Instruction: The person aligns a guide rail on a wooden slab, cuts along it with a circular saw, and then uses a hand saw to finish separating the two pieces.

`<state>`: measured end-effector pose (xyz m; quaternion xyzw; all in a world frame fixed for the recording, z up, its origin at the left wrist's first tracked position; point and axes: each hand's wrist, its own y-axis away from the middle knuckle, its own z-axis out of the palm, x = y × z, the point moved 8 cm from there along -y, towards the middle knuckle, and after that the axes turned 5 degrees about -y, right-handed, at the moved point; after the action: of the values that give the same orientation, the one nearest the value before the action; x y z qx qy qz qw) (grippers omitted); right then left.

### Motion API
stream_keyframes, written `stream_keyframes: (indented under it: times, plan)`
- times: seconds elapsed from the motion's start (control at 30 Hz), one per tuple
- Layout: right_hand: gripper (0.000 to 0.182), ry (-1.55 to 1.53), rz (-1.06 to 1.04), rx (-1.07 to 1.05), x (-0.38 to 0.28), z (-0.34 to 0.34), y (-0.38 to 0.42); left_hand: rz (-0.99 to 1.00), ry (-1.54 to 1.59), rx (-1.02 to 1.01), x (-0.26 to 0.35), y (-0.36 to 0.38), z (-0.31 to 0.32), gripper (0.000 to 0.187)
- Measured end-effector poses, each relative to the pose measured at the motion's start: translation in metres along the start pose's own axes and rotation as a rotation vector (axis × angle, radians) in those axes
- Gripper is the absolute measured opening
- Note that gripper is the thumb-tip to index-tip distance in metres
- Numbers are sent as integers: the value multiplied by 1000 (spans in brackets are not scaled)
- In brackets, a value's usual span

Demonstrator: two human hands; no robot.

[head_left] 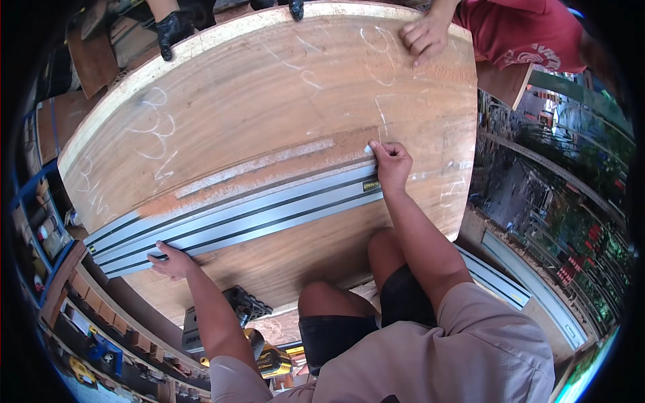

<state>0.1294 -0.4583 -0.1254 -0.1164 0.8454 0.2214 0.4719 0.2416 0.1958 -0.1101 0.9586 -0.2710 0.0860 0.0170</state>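
Kneeling at the near edge of a big wooden slab (pixel 269 101), the person steadies a long grey guide rail (pixel 235 218) that lies slantwise across it. The left hand (pixel 171 260) presses flat on the rail's near left end, fingers spread and gripping nothing, seemingly to keep it from sliding. The right hand (pixel 390 164) pinches a small white piece, likely chalk (pixel 369 149), right at the rail's far right end, beside chalk marks on the wood. Near and low, a yellow power tool (pixel 269 359) rests by the knees. At the far edge, a co-worker's bare hand (pixel 423 33) and a black-gloved hand (pixel 173 30) rest on the slab.
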Motion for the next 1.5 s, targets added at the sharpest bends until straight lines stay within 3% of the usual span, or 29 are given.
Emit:
stream_keyframes:
  times: [0.4,0.47,0.57,0.63,0.7,0.8,0.83,0.9,0.97,1.03,1.13,1.2,1.27,1.33,1.37,1.4,1.43,1.5]
  plan:
    - [30,47,32,-16,2,1,-2,-7,-17,33,-1,-1,1,76]
    - [30,75,-18,-33,-3,3,-3,10,-1,45,-2,-1,5,76]
    - [29,432,-249,-24,-29,-4,0,6,74,20,-25,-15,27,75]
    - [26,336,-153,-91,3,-3,-12,28,25,54,-16,-10,21,74]
    - [29,373,-339,-72,-8,0,-12,1,41,-2,-8,-6,13,73]
    - [27,358,-283,-219,2,6,-28,-25,47,-1,2,-2,1,77]
    - [29,372,-171,-300,-12,13,-24,-23,46,-6,2,-2,-1,78]
    - [32,358,-243,-410,-5,15,-41,-26,64,-6,1,-2,-1,78]
    - [33,455,-124,-621,-8,23,-48,-33,96,-14,1,-2,-1,75]
    - [34,487,-118,-697,-10,26,-56,-32,77,18,-1,-5,-4,75]
    - [34,562,-84,-793,-16,35,-60,42,301,197,-28,-44,-6,74]
    - [34,611,-59,-822,-14,35,-63,-47,219,230,-57,-99,-1,73]
    - [34,613,-44,-835,-11,35,-66,-242,216,138,-101,-164,11,68]
    - [32,621,-38,-850,-5,32,-69,-208,238,-53,-144,-235,45,64]
    - [32,625,-42,-846,-3,33,-72,-142,286,-45,-158,-266,60,62]
    - [31,613,-29,-846,-5,32,-72,-64,243,43,-118,-251,17,60]
    - [31,606,-15,-846,-7,29,-71,-56,176,92,-124,-265,20,54]
    - [31,651,-26,-846,-11,28,-70,-109,200,31,-101,-260,2,48]
